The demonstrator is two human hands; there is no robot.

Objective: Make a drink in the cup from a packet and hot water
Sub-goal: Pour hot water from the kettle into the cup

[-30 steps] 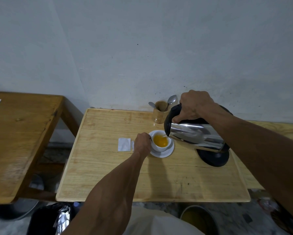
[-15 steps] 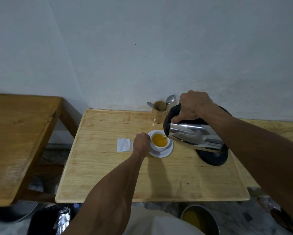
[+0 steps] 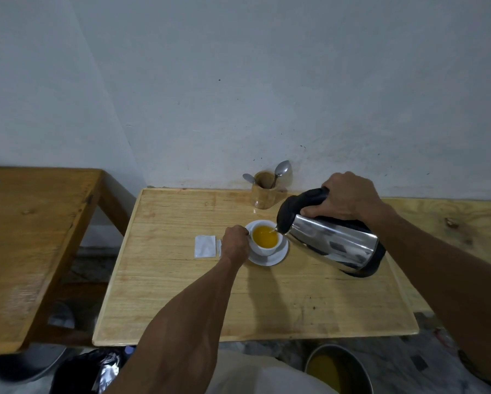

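A white cup (image 3: 267,248) holding orange liquid sits on a white saucer (image 3: 270,260) in the middle of the light wooden table (image 3: 182,294). My left hand (image 3: 234,244) grips the cup's left side at the handle. My right hand (image 3: 346,199) holds the black handle of a steel kettle (image 3: 329,243), tilted with its spout over the cup's right rim and a thin stream falling in. A torn white packet (image 3: 204,246) lies flat just left of my left hand.
A wooden holder (image 3: 264,194) with two spoons stands at the wall behind the cup. A darker wooden table (image 3: 25,237) is at the left. Below the front edge are a metal pot (image 3: 338,368) and a black bag (image 3: 82,373).
The kettle is held slightly lower and farther right, still tipped over the cup. The liquid level in the cup looks a little higher. My left hand stays on the cup.
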